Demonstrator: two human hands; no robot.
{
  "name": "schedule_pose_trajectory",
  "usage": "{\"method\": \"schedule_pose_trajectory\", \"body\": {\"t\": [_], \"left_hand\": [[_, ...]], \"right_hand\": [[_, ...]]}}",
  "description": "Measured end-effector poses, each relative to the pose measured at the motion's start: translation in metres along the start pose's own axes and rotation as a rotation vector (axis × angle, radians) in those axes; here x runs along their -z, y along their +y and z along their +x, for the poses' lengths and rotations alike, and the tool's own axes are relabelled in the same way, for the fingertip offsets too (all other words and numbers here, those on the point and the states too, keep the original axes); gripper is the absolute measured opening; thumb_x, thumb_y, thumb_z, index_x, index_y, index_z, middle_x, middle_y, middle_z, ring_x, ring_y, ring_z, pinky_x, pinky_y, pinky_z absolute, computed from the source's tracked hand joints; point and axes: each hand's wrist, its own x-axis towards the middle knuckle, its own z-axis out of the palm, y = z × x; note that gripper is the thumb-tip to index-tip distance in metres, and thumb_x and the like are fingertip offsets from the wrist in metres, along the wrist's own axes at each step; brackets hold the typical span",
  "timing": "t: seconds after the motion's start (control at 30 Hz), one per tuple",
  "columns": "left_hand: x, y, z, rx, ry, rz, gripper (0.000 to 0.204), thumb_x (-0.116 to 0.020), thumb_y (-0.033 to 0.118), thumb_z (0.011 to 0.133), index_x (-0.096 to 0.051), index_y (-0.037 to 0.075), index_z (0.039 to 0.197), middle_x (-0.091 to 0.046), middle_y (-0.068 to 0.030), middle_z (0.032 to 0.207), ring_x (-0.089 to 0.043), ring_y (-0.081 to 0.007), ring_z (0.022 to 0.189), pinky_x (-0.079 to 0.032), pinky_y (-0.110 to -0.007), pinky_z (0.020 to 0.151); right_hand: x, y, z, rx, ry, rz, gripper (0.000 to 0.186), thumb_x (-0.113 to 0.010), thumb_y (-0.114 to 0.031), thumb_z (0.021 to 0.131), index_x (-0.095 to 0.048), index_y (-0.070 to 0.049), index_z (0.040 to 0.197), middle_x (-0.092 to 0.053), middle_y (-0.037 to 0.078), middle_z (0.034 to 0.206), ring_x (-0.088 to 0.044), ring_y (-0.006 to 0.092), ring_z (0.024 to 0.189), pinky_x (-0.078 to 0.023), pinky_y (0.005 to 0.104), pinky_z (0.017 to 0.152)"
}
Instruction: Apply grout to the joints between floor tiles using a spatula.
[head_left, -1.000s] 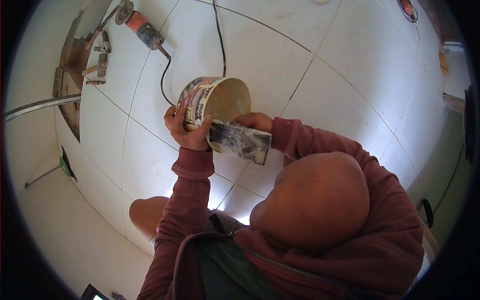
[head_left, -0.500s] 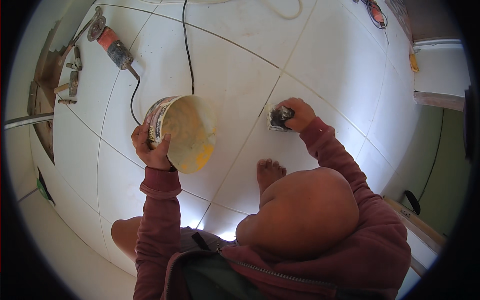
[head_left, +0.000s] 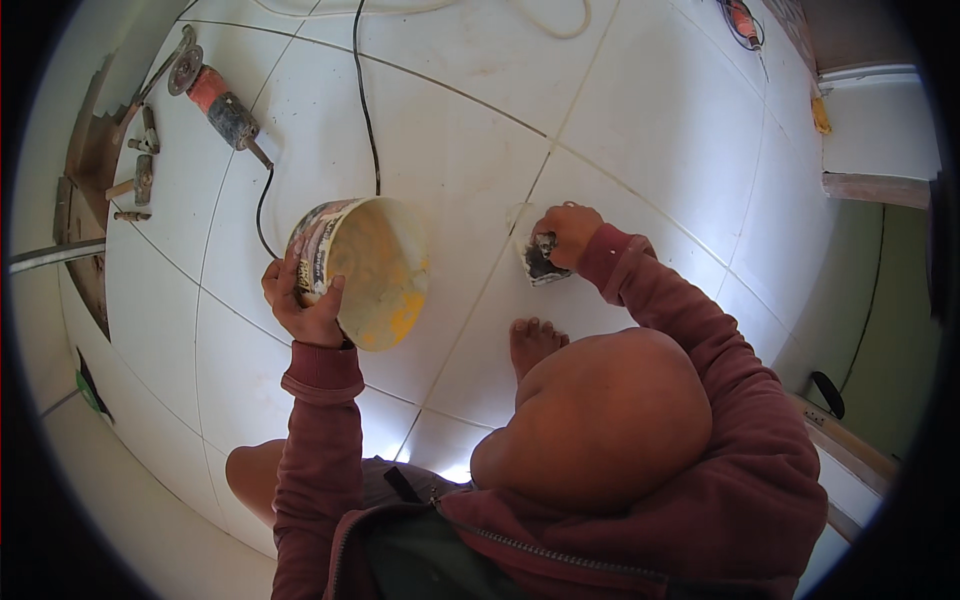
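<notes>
My left hand (head_left: pixel 308 308) is closed on the left rim of a tilted plastic bucket (head_left: pixel 377 265), its thumb over the edge. The bucket's mouth faces right. Pale residue and yellow patches coat its inside, and its outer wall carries a printed label. To the right, my right hand (head_left: pixel 570 237) grips a small black blocky tool (head_left: pixel 543 260) with whitish smeared edges. It is low over or on the white floor tiles (head_left: pixel 470 150), near a joint between them; I cannot tell whether it touches. My fingers hide part of the tool.
An angle grinder (head_left: pixel 222 110) with an orange and black body lies at the far left, its black cord running behind the bucket. A hammer (head_left: pixel 143 180) and other tools lie by the left wall. Another orange tool (head_left: pixel 742 22) is far right. My bare foot (head_left: pixel 535 343) is below the tool.
My right hand has moved slightly left and toward me with the black tool, which has turned. My left hand keeps its hold on the bucket. The view has shifted a little.
</notes>
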Motion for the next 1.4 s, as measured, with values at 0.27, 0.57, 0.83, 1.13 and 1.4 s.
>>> {"method": "schedule_pose_trajectory", "body": {"t": [0.27,0.57,0.83,1.13,1.4], "left_hand": [[0.002,-0.006,0.001,-0.052,-0.010,0.054,0.063,-0.071,0.003,0.051,-0.056,0.007,0.113,-0.036,-0.0058,0.104,-0.045,-0.0191,0.098,-0.039,-0.032,0.088],[-0.003,0.004,0.000,-0.073,-0.036,0.083,0.052,-0.067,0.007,0.061,-0.054,0.002,0.111,-0.042,-0.0063,0.106,-0.046,-0.0203,0.101,-0.037,-0.034,0.090],[0.002,0.004,-0.001,-0.059,-0.026,0.065,0.055,-0.066,0.006,0.060,-0.054,0.002,0.113,-0.042,-0.0055,0.105,-0.045,-0.0191,0.101,-0.037,-0.033,0.089],[-0.002,0.003,-0.002,-0.096,-0.017,0.064,0.058,-0.069,0.007,0.058,-0.052,0.002,0.113,-0.042,-0.0065,0.105,-0.045,-0.0204,0.100,-0.037,-0.033,0.090],[-0.002,-0.002,-0.003,-0.135,-0.054,0.125,0.054,-0.069,0.007,0.059,-0.052,0.001,0.110,-0.042,-0.0079,0.108,-0.044,-0.0211,0.102,-0.038,-0.035,0.089]], "right_hand": [[-0.008,0.018,0.003,0.066,0.244,0.133,0.026,-0.053,-0.010,0.061,-0.065,-0.017,0.083,-0.059,0.010,0.084,-0.053,0.0324,0.090,-0.044,0.0430,0.074],[-0.005,-0.015,0.001,0.052,0.081,0.086,0.027,-0.056,-0.012,0.060,-0.065,-0.014,0.085,-0.060,0.013,0.085,-0.054,0.0322,0.086,-0.044,0.0404,0.077],[0.008,0.012,0.015,-0.042,0.251,0.047,0.029,-0.055,-0.010,0.060,-0.066,-0.019,0.086,-0.061,0.005,0.087,-0.053,0.0277,0.092,-0.044,0.0388,0.077],[0.022,0.026,0.023,-0.131,0.082,0.095,0.034,-0.056,-0.011,0.060,-0.065,-0.022,0.092,-0.058,0.004,0.096,-0.049,0.0258,0.103,-0.041,0.0398,0.082],[0.019,0.042,0.022,-0.160,0.536,0.358,0.029,-0.051,-0.005,0.059,-0.067,-0.011,0.084,-0.062,0.013,0.085,-0.058,0.0300,0.083,-0.046,0.0350,0.076]]}}
